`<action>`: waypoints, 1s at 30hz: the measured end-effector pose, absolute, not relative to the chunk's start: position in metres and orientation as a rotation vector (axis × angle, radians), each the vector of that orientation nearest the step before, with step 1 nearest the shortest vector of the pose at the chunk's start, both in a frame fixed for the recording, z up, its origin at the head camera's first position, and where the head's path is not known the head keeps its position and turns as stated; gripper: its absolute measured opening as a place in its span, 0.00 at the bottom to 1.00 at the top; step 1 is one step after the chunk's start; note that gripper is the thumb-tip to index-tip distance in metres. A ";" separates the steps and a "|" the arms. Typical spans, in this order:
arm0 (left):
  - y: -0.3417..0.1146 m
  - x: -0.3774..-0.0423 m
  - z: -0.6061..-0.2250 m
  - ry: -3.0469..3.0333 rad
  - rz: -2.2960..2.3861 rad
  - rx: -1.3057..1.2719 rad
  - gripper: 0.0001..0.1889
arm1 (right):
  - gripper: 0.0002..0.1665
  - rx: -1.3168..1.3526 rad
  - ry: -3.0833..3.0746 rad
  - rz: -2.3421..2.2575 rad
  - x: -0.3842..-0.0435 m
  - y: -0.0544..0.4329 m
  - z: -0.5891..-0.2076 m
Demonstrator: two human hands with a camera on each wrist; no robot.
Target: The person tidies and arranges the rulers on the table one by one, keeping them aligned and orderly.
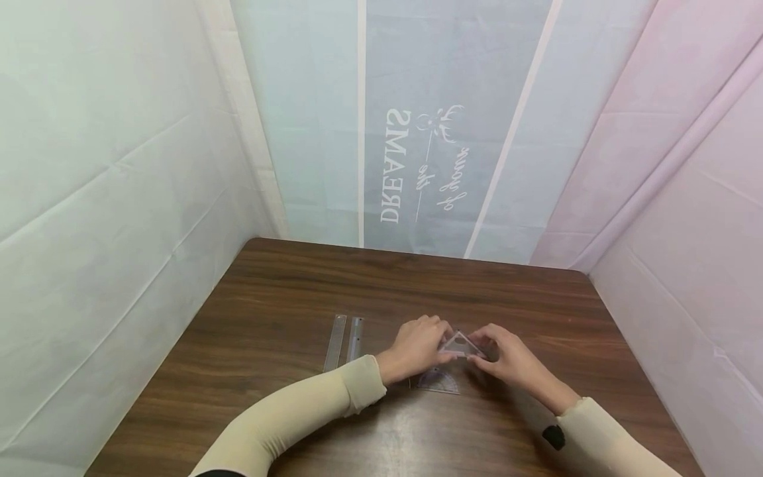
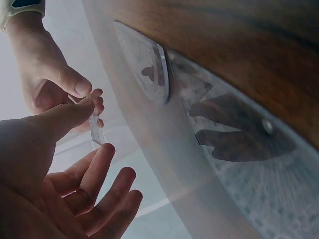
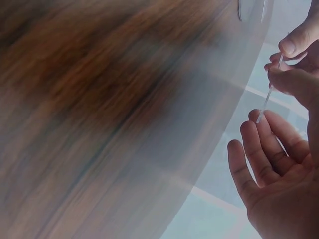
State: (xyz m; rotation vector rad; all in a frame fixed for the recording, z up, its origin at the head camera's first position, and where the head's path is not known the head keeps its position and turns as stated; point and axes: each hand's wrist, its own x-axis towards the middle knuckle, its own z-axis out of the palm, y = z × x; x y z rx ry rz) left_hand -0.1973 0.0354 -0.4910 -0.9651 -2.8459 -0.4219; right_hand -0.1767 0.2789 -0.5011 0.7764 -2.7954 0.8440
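The left hand (image 1: 417, 344) and the right hand (image 1: 507, 358) are meeting over the middle of the bench (image 1: 286, 291), both gripping a small clear plastic triangle (image 1: 457, 344) between them. In the left wrist view the left hand's thumb is pressing one face of the triangle (image 2: 95, 130) near its top while the forefinger is touching its lower corner; the other fingers are hanging loosely spread and half open beneath it. The right hand (image 2: 50, 79) is pinching the opposite end between thumb and curled fingers. In the right wrist view the triangle (image 3: 269, 94) is showing edge-on as a thin strip, with the right hand's thumb lying against it and its fingers (image 3: 264, 149) standing open and relaxed below.

The triangle is being held off the bench, tilted up on edge. From the head view its apex is pointing away from the person and its long edge is running from one hand to the other, left to right.

Just below the hands, nearer the person, a clear protractor (image 1: 438, 381) is lying flat on the bench. To the left of the left hand, two clear rulers (image 1: 344, 341) are lying side by side, long axes pointing away from the person.
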 end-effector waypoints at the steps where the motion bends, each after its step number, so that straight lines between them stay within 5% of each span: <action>1: 0.036 -0.196 -0.491 -2.848 -0.422 -0.963 0.23 | 0.20 0.789 -2.791 0.843 -0.176 0.280 -0.501; 30: 0.066 -0.168 -0.497 -2.880 -0.242 -0.986 0.19 | 0.18 0.990 -2.886 1.032 -0.162 0.319 -0.507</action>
